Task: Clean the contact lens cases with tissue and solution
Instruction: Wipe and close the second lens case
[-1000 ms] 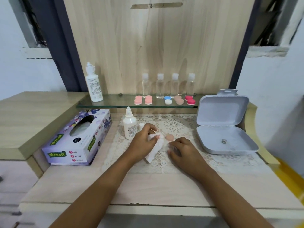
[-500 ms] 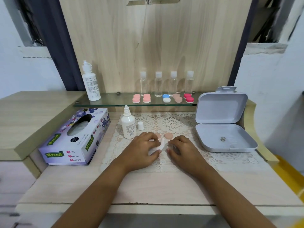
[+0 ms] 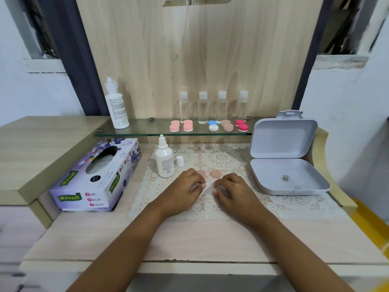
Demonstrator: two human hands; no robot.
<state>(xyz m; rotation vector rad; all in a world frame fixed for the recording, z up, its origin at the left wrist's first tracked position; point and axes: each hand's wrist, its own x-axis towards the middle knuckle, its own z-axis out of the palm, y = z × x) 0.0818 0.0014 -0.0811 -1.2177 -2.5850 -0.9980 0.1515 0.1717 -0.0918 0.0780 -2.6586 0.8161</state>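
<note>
vs 1 s ago: left hand (image 3: 185,191) no longer holds the tissue (image 3: 207,186) lifted and dangling; it is now down on the lace mat (image 3: 221,159). Right hand (image 3: 236,192) is in about the same spot. Nothing else has shifted.

Clearances:
- the uncapped solution bottle (image 3: 164,160) stands upright just behind-left of the left hand, with its loose cap (image 3: 180,161) beside it
- tissue box (image 3: 96,175) is well to the left
- the open white box (image 3: 288,165) is near on the right, lid up
- the glass shelf (image 3: 134,131) behind carries a row of lens cases (image 3: 213,125) and bottles
- bare surface (image 3: 200,239) runs between the forearms and the near edge

Task items: two peach lens-case pieces (image 3: 216,173) lie flat on the mat just past the fingertips. One sits in the gap between the hands. The other is partly hidden by the left knuckles. I can't tell whether either is touched.

Fingers: both hands are knuckles-up and curled tight, tips facing each other with a narrow gap. Left fingers (image 3: 199,185) pinch the tissue, and only a sliver shows between the hands. Right fingers (image 3: 217,189) curl down at the tissue's edge; I can't tell what they hold, if anything.
</note>
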